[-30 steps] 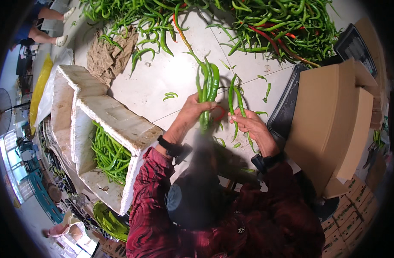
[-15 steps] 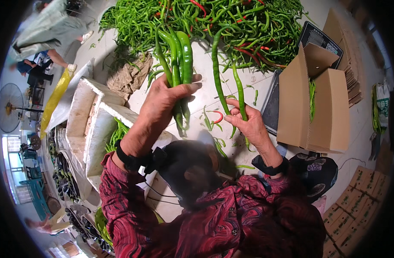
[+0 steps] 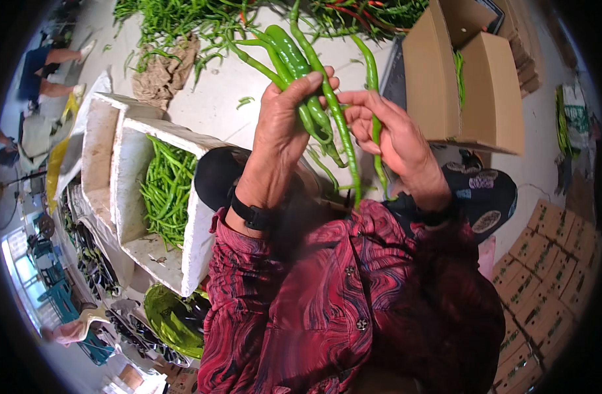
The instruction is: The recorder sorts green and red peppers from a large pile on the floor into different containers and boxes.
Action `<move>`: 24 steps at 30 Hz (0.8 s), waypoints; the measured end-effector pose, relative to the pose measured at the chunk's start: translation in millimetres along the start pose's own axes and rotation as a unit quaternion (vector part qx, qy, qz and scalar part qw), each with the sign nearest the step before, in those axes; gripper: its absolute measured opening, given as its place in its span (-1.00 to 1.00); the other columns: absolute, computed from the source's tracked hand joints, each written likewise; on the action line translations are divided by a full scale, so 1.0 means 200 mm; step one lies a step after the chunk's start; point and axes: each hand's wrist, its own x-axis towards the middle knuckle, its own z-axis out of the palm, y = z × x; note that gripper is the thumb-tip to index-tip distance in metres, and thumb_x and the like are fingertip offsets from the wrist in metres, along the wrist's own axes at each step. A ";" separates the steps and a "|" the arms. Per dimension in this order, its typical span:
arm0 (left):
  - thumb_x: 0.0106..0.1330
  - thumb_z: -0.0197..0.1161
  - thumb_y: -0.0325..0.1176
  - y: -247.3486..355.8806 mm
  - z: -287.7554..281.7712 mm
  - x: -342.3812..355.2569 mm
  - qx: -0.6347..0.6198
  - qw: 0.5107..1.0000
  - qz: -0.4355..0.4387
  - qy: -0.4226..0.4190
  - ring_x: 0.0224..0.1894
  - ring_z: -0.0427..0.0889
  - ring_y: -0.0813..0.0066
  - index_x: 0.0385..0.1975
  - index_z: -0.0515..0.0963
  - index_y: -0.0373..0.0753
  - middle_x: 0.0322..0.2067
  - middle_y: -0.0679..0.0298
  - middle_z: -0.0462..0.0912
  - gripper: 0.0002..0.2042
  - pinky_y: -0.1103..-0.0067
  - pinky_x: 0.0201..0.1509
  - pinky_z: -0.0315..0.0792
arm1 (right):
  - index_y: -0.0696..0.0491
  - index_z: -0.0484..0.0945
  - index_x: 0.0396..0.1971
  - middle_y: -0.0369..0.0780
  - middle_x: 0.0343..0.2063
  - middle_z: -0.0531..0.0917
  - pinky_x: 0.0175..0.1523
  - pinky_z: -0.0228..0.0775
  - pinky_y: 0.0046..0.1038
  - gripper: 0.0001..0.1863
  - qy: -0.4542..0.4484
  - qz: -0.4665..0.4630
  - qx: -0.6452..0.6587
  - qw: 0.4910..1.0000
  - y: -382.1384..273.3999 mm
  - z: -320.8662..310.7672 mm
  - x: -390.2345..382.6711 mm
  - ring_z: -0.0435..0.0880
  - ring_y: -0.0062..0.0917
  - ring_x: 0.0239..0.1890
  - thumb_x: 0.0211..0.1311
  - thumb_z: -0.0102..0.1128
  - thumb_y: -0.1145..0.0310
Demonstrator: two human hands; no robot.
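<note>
Several green chili peppers (image 3: 282, 58) are gripped in my left hand (image 3: 281, 125), their tips pointing up and away from me. A long, thin green pepper (image 3: 341, 128) crosses the right side of this bunch, next to my left thumb and fingertips. Close beside it, my right hand (image 3: 406, 148) is closed around another long green pepper (image 3: 371, 69), which runs down past the fingers. My right index fingertip reaches toward the crossing pepper; whether it touches is unclear.
A heap of green and red peppers (image 3: 183, 16) spreads across the floor ahead. At left stands a white foam box (image 3: 194, 226) holding green peppers, near a crumpled brown cloth (image 3: 166, 72). An open cardboard box (image 3: 432, 85) stands at right, with cartons (image 3: 544, 262) beyond my knee.
My hands have come closer together and nearer my body. One of the two long peppers from my right hand now lies against the left-hand bunch. The view has tilted down, showing more foam box.
</note>
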 end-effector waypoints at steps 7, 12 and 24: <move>0.20 0.21 -0.47 -0.11 -0.08 0.00 -0.039 0.999 -0.004 0.021 -0.16 0.62 0.37 -0.12 0.45 -0.47 -0.20 0.08 0.61 -0.71 0.58 -0.20 0.52 | 0.23 0.40 0.06 -0.32 -0.35 0.53 -0.49 0.08 -0.74 -0.51 -0.006 0.024 0.024 0.999 0.04 -0.05 -0.02 0.29 -0.76 -0.52 0.44 -0.24 0.11; 0.19 0.21 -0.45 -0.14 -0.10 -0.03 -0.030 0.999 -0.009 0.022 -0.16 0.62 0.40 -0.11 0.46 -0.42 -0.20 0.12 0.61 -0.71 0.58 -0.20 0.49 | 0.20 0.48 0.01 -0.35 -0.46 0.51 -0.36 0.21 -0.73 -0.60 0.039 -0.007 -0.148 0.988 0.02 -0.04 -0.07 0.34 -0.75 -0.51 0.39 -0.06 0.20; 0.18 0.23 -0.46 -0.16 -0.09 -0.03 -0.027 0.998 -0.028 0.040 -0.19 0.62 0.43 -0.11 0.44 -0.39 -0.23 0.14 0.61 -0.70 0.60 -0.21 0.48 | 0.27 0.44 -0.02 -0.22 -0.46 0.54 -0.49 0.24 -0.69 -0.58 0.060 0.106 -0.040 0.992 -0.01 -0.02 -0.08 0.39 -0.72 -0.58 0.36 -0.01 0.19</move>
